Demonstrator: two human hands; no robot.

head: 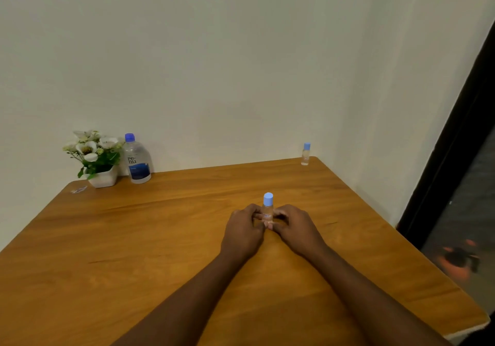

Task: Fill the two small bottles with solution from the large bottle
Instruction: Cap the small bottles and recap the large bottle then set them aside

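Sm. bottle (pixel 267 209), capped, betw. hands.
L hand (pixel 242 231) & R hand (pixel 297 229) seemingly pinch it; lg. bottle (pixel 137 159) far beyond-left.

White potted flowers (pixel 93 155) stand on wooden table (pixel 160 238).

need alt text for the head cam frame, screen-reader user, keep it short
The left hand and right hand pinch a capped small bottle standing upright on the table. The capped large bottle stands far left by the wall, beside a flower pot; a second small bottle, also capped, stands at the far right corner.
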